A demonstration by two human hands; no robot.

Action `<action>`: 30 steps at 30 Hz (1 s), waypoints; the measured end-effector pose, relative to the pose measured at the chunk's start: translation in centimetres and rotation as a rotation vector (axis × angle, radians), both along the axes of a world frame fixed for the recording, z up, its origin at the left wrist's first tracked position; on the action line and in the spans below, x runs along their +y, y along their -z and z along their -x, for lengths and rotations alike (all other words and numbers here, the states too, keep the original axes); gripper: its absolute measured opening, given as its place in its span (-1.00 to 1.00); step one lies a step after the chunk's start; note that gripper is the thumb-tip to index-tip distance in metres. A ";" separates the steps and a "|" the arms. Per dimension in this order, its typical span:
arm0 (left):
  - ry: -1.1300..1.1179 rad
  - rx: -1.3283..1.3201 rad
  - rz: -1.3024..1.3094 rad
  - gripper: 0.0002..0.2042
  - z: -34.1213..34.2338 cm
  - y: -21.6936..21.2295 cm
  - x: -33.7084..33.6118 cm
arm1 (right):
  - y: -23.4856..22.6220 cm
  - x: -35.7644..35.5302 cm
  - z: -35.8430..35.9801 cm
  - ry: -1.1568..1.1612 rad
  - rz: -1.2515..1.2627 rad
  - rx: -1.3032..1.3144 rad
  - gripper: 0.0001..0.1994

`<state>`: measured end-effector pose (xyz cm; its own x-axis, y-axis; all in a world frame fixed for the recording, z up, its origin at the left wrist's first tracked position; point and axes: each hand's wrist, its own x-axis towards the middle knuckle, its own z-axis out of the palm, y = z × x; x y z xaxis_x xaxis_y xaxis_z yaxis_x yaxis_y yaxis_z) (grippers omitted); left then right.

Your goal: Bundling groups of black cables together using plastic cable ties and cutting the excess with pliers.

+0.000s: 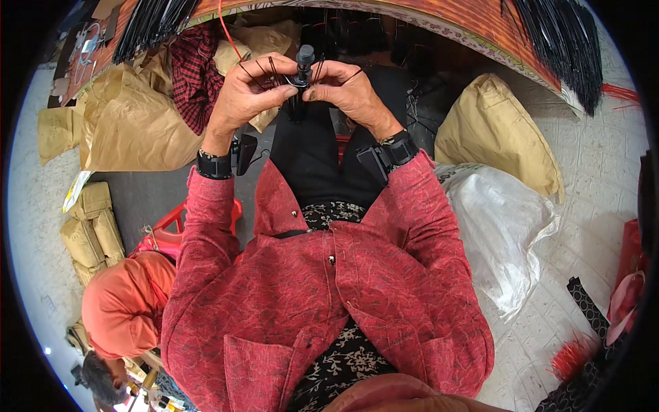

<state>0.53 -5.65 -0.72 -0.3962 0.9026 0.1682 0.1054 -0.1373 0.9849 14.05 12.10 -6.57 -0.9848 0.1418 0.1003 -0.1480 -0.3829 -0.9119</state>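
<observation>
Over my lap, my left hand (259, 86) and my right hand (347, 95) meet on either side of an upright black post with a rounded knob (305, 56). Both hands are closed, thumb against forefinger, pinching thin black cord (271, 66) near the post. Loops of the cord stretch across the fingers of each hand. Exactly how it runs round the post is too small to make out. Each wrist wears a black strap (214, 165) with a small dark device on it.
Ahead, a wood-patterned table (473, 20) carries hanging bundles of black strands (563, 48). Brown paper sacks (137, 120) and a checked cloth (198, 75) lie left. Another brown sack (504, 130) and a white plastic sack (494, 226) lie right. A person in orange (127, 302) is behind-left.
</observation>
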 end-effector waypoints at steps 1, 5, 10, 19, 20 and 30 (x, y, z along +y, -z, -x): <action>0.001 0.000 0.001 -0.68 0.2 0.1 0.0 | 0.1 0.0 0.0 0.001 0.001 0.000 -0.77; 0.020 0.012 -0.004 -0.71 0.3 0.0 0.2 | 0.3 0.0 0.0 0.007 -0.012 0.018 -0.78; -0.006 -0.034 0.077 -0.75 0.9 0.5 -0.1 | 0.1 0.0 -0.3 0.003 -0.005 0.011 -0.79; 0.009 -0.113 0.074 -0.75 0.8 -0.2 -0.4 | 0.5 0.3 -0.2 0.000 0.002 0.021 -0.81; -0.008 -0.086 0.090 -0.75 0.6 -0.3 -0.4 | 0.5 0.3 -0.2 0.011 -0.015 0.016 -0.81; -0.071 -0.030 0.111 -0.73 -0.1 -0.1 0.2 | 0.3 0.3 -0.3 0.050 -0.076 0.001 -0.79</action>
